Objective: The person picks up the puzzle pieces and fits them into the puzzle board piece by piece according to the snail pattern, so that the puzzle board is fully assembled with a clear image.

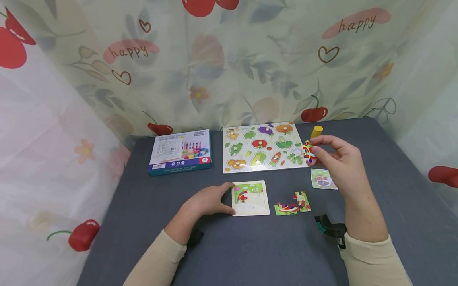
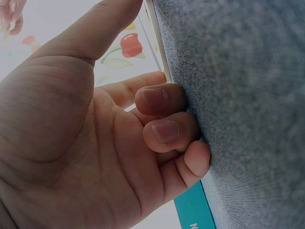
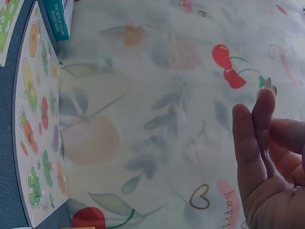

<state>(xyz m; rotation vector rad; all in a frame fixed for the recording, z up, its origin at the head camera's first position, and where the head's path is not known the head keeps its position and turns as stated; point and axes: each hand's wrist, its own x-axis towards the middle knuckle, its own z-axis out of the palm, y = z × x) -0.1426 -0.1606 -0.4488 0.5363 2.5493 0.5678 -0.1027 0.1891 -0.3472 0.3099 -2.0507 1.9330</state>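
A small square jigsaw tray [image 1: 266,203] with a pale wooden rim lies on the dark table, pieces filling its top and left parts. My left hand [image 1: 209,200] holds its left edge between thumb and forefinger; the other fingers curl against the tabletop in the left wrist view. Raised at the right, my right hand [image 1: 340,167] pinches a red, yellow and blue jigsaw piece [image 1: 307,151] between thumb and fingertips. Just a sliver of it shows in the right wrist view. Two loose jigsaw pieces [image 1: 286,209] lie right of the tray, touching or nearly so. Another green-edged piece [image 1: 322,178] lies below the right hand.
Behind the tray lies a vegetable peg puzzle board [image 1: 247,162]. A boxed set [image 1: 180,153] is to its left. A yellow cylinder [image 1: 316,131] stands beyond the right hand. Patterned curtain [image 1: 229,71] closes off the back and sides.
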